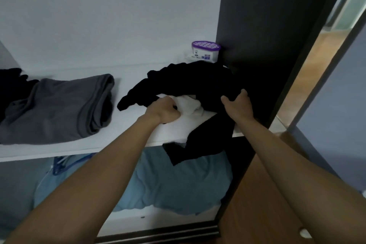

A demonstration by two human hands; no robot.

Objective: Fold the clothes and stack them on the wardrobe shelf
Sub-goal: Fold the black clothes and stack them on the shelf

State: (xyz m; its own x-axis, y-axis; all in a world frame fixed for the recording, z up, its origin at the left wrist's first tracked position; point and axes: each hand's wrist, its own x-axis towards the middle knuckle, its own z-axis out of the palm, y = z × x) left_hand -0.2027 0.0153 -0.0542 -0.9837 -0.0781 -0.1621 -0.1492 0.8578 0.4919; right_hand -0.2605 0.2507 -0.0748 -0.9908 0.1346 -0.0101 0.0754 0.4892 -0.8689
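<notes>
While hands hold: left hand point(164, 112) fists soft white cloth point(190, 105); right hand point(237, 103) clutches crumpled black fabric garment point(188, 83).
Handling: likely limp, light; grip edges.

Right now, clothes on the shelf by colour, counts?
Black: 2, the black heap that the right hand holds and the black bundle at the far left.
Grey: 1, the folded grey garment.
White: 1, the white cloth gripped by the left hand.
Total: 4
</notes>
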